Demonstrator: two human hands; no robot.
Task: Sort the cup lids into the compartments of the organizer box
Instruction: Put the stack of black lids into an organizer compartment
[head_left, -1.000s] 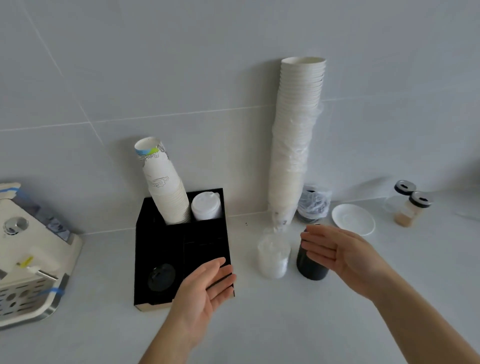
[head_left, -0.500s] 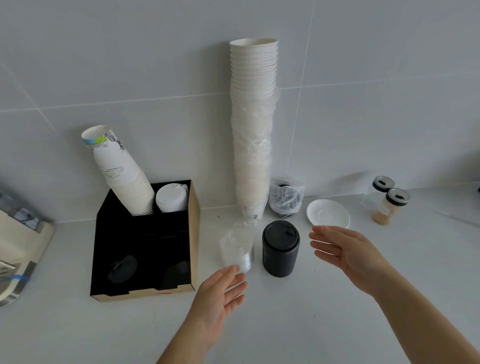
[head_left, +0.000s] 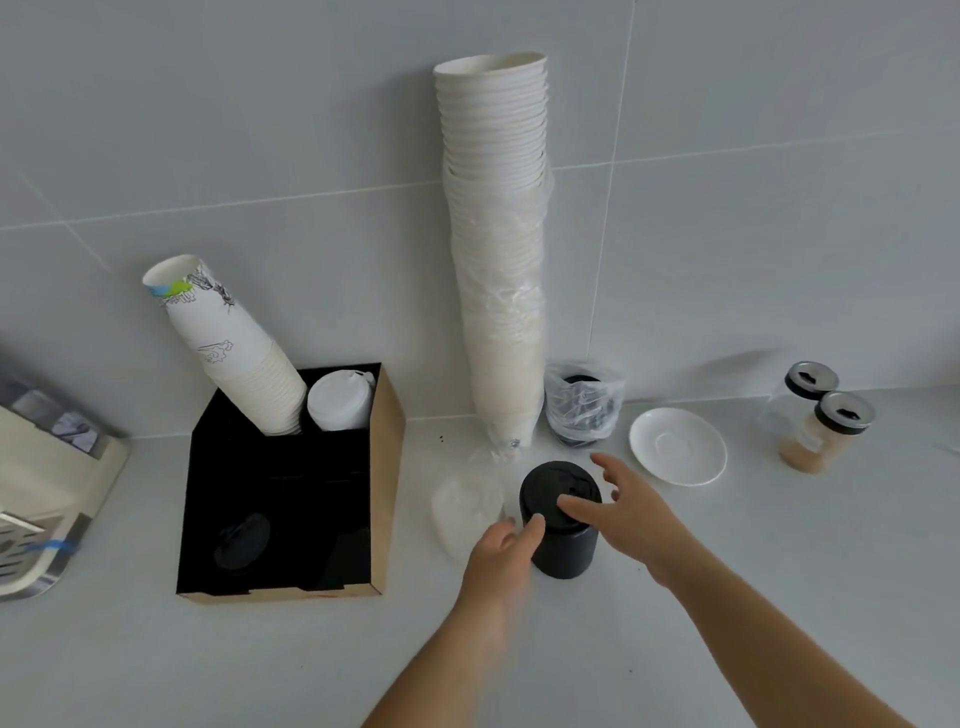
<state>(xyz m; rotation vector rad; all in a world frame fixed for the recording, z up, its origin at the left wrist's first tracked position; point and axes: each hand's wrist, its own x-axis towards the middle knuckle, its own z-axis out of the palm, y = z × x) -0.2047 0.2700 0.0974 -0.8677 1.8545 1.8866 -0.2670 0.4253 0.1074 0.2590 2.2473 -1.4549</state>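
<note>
A stack of black cup lids (head_left: 561, 540) stands on the counter right of the black organizer box (head_left: 387, 467). My left hand (head_left: 501, 556) touches its left side with spread fingers. My right hand (head_left: 631, 512) reaches over its top from the right, fingertips on the uppermost lid, fingers apart. A stack of clear lids (head_left: 465, 512) sits just left of the black stack. In the box, a black lid (head_left: 244, 538) lies in the front left compartment, white lids (head_left: 340, 400) stand at the back right, and printed paper cups (head_left: 234, 348) lean at the back left.
A tall stack of white cups (head_left: 498, 249) leans on the tiled wall. Behind the black stack are a bag of black lids (head_left: 584, 408), a white saucer (head_left: 678, 446) and two jars (head_left: 821, 426). A white appliance (head_left: 47, 499) sits at far left.
Both hands have closed in on the black lid stack from either side; before they hovered apart above the counter. The view has shifted and drawn closer.
</note>
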